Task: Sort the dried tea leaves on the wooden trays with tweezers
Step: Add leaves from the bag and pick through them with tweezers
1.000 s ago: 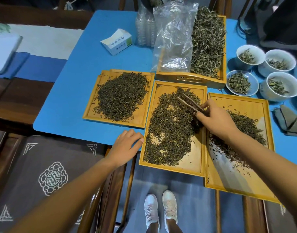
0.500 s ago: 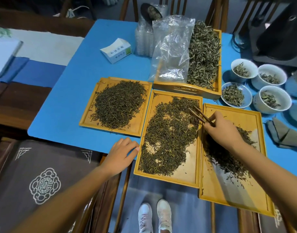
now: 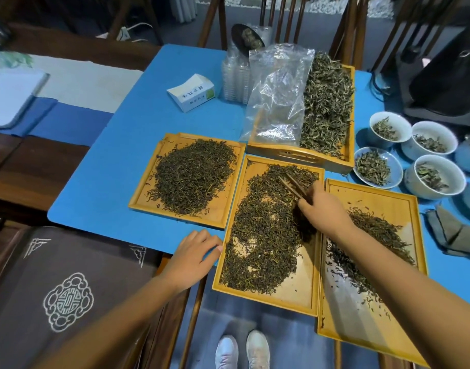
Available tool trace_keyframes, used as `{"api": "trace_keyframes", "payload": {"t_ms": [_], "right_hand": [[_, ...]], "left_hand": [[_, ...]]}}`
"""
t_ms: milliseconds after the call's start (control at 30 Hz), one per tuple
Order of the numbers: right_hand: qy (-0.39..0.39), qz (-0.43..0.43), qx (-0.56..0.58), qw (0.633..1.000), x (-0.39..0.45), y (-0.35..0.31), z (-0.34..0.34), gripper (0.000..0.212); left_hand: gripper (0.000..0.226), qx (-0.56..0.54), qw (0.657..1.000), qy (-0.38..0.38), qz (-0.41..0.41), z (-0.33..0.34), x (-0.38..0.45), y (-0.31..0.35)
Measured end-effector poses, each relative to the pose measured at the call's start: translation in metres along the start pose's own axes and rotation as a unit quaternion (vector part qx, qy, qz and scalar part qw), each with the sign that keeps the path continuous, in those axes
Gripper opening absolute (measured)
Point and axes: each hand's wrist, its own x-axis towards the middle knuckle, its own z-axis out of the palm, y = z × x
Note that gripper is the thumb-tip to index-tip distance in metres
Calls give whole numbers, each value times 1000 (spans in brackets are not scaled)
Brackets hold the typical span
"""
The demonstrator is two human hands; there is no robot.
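Tea sorting, mid-pick on the middle tray

Left hand (image 3: 191,258) is just parked flat on the blue desk (image 3: 138,145) edge, fingers loose and spread, holding nothing, its fingertips right beside the near-left corner of the middle tray (image 3: 305,291). Well off to the left of the working grip sits the left tray (image 3: 148,201), carrying a dense, tidy heap of dark tea leaves (image 3: 194,177).

Right hand (image 3: 325,211) is where the action is: it's pinched around the wooden tweezers (image 3: 295,183), clamped on their back end, with the two prongs pointing up and to the left from the grip over the far part of the middle tray. Prong tips sit a little apart, right down at the leaves; can't tell if there's a leaf caught between them. The pile on this tray is patchy, with bare wood showing through in a few spots below and left of the grip.

Just right of the grip, under the forearm, is the right tray (image 3: 366,190), with a thinner scatter of leaves trailing toward its near end.

Beyond the grip there's a deeper tray (image 3: 295,155) with paler, bigger leaves and a clear plastic bag (image 3: 279,94) lying in it. Further right, a cluster of small white bowls (image 3: 436,179) each holds a bit of tea.
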Motion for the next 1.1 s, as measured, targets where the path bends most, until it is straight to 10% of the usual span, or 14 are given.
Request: {"api": "trace_keyframes", "payload": {"t_ms": [1100], "right_hand": [[-33,-35,48,998,14,-40,4,18]], "left_hand": [[18,0,1000,-1,-11,0,-1,1]]}}
